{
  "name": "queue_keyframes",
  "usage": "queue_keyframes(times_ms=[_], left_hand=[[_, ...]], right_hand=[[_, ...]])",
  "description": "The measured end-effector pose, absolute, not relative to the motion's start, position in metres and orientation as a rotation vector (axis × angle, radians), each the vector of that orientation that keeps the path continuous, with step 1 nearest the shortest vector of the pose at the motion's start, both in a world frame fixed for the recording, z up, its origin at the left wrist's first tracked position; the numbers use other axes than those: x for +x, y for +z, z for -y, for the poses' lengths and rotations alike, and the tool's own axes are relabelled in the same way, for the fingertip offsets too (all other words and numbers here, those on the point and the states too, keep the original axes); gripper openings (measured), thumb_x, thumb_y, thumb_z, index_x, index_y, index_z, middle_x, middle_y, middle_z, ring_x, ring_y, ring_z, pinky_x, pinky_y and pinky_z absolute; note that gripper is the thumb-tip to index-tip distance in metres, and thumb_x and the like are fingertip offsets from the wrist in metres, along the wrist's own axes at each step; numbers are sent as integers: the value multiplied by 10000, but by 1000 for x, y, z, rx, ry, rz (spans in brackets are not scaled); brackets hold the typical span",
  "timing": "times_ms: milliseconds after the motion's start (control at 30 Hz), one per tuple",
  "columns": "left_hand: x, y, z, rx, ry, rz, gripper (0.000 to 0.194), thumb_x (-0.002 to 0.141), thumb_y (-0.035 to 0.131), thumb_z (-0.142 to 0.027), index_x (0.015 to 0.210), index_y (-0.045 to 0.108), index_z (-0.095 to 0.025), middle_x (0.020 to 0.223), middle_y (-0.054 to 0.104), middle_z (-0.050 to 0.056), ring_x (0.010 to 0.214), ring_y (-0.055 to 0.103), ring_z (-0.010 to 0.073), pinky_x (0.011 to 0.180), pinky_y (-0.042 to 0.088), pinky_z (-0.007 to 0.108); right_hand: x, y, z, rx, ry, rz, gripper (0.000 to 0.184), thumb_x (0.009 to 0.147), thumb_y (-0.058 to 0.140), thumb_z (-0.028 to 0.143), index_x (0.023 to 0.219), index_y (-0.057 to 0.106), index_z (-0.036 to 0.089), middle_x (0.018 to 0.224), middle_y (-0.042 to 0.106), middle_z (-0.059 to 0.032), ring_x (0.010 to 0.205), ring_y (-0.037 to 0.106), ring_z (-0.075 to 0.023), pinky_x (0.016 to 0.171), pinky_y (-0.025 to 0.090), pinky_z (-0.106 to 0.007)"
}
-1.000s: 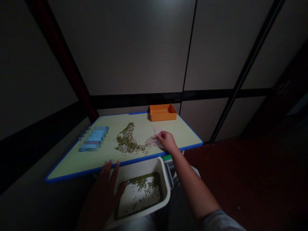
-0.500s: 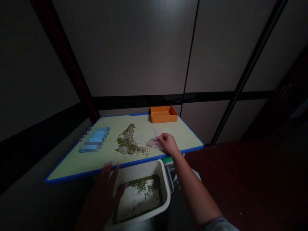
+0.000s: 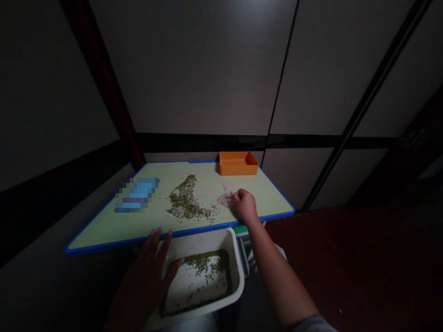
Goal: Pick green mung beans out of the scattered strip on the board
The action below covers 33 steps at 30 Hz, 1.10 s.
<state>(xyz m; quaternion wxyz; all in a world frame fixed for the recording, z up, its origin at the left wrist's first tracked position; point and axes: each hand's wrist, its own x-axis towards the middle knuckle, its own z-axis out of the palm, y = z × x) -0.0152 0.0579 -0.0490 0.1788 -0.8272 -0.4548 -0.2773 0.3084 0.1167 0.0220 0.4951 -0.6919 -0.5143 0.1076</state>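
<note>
My right hand (image 3: 245, 204) is closed in a pinch on a thin, pinkish, see-through piece of film (image 3: 226, 196) at the right part of the table. The film lies crumpled, and my fingers hide part of it. Left of it, small green beans (image 3: 187, 200) are spread in a loose, curved heap on the tabletop. My left hand (image 3: 152, 263), dark in shadow, has its fingers spread over the left side of a white plastic tub (image 3: 238, 281) below the table's front edge. More green beans (image 3: 207, 263) lie inside the tub, mostly along its far side.
The pale table (image 3: 131, 226) has a blue edge. An orange open box (image 3: 238, 168) stands at its back right. A blurred light-blue flat item (image 3: 138, 194) lies on the left. Behind rises a panelled wall (image 3: 200, 74); dark red floor (image 3: 308, 258) shows at right.
The view has shifted slightly. My right hand has moved a little to the right with the film, which looks more bunched up now. My left hand stays by the tub.
</note>
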Motion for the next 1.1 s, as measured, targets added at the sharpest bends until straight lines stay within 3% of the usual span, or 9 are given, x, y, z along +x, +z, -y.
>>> queue_keyframes(times_ms=[133, 367, 667, 1100], left_hand=[[-15, -50, -58, -2343, -789, 1269, 749, 909, 394, -603, 1542, 284, -218, 1610, 390, 192, 1467, 407, 360, 1085, 483, 528], [-14, -52, -59, -2332, -779, 1267, 762, 913, 386, -608, 1557, 234, -229, 1613, 382, 190, 1474, 398, 352, 1090, 478, 523], [-14, -52, -61, -2277, -755, 1184, 773, 923, 328, -623, 1561, 218, -199, 1564, 439, 222, 1441, 441, 367, 1046, 506, 517], [-15, -51, -59, -2292, -737, 1219, 769, 926, 347, -594, 1573, 155, -225, 1602, 383, 209, 1470, 401, 359, 1066, 491, 516]], right_hand=[[306, 25, -117, -1686, 260, 1317, 277, 864, 616, 275, 605, 536, 218, 597, 599, -6, 568, 452, -141, 553, 241, -267], [306, 30, -114, -1724, 284, 1389, 269, 917, 590, 273, 660, 606, 197, 672, 654, -11, 617, 530, -136, 583, 311, -244], [293, 42, -123, -1915, 220, 1405, 172, 939, 615, 272, 801, 673, 187, 787, 712, -61, 670, 549, -159, 577, 222, -276], [295, 38, -129, -1811, 282, 1437, 204, 924, 636, 281, 741, 658, 195, 759, 701, -51, 672, 534, -163, 588, 236, -272]])
